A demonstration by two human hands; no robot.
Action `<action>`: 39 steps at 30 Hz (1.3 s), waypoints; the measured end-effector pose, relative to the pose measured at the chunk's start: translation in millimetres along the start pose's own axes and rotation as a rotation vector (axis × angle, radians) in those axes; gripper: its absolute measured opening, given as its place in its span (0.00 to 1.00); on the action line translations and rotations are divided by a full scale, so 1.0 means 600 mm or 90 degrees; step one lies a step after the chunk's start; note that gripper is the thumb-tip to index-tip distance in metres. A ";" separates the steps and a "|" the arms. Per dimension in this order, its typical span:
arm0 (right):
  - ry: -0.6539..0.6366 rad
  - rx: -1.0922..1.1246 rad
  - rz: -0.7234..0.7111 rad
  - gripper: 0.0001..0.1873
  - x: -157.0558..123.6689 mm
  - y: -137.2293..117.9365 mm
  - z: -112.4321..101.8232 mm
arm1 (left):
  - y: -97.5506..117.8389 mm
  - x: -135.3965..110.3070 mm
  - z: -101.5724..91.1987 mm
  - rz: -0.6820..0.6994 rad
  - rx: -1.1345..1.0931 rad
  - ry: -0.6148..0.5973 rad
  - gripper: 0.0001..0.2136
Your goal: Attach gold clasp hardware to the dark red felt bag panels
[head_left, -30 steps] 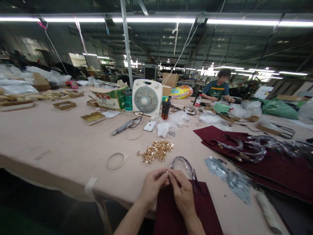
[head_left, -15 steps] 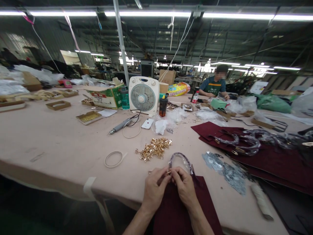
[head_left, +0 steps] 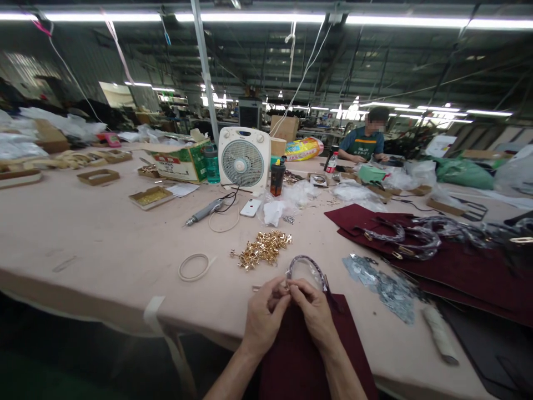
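In the head view, the left hand point(head_left: 262, 319) and right hand point(head_left: 314, 316) meet fingertip to fingertip just on the near side of the pile of gold clasps point(head_left: 262, 250). Both pinch a small metal piece point(head_left: 285, 288), with the wrists bent inward. The piece sits at the left foot of a plastic-wrapped bag handle point(head_left: 308, 262), which arches rightward from the grip over the maroon felt bag point(head_left: 300, 361).

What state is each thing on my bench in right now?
left hand, fingertips pinched on the near end of the wrapped handle.
right hand, fingertips pinched on that same end.
wrapped handle, arched, in clear plastic.
maroon bag, flat at the table edge, under both hands.
gold fittings, loose pile, untouched.
tape ring, lying flat.
electric screwdriver, lying on its side.
fan, upright; spinning cannot be told.
dark bottle, upright, capped.
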State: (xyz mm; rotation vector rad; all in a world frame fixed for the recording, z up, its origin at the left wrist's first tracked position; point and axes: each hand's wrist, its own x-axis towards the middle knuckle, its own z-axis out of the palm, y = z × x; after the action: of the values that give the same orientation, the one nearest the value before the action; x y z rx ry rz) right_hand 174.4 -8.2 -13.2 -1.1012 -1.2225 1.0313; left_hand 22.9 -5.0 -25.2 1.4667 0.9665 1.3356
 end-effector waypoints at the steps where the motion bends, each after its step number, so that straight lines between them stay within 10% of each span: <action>1: 0.004 0.013 0.012 0.16 -0.001 0.000 0.000 | 0.003 0.000 -0.001 -0.003 -0.013 -0.003 0.17; 14: 0.009 0.276 0.135 0.15 -0.014 0.009 0.006 | 0.023 0.014 -0.011 0.035 -0.041 -0.044 0.12; 26: -0.045 0.120 0.089 0.19 -0.016 -0.012 0.016 | 0.009 0.015 -0.018 -0.041 -0.062 -0.060 0.15; 39: 0.023 0.044 0.024 0.18 -0.021 0.003 0.013 | 0.018 0.010 -0.021 0.081 0.048 0.028 0.09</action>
State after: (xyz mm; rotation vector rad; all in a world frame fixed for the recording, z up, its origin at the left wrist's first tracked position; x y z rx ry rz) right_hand 165.9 -19.5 -16.8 -1.0885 -1.1333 1.0699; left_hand 10.6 -1.1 -13.3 1.5840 0.9749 1.4408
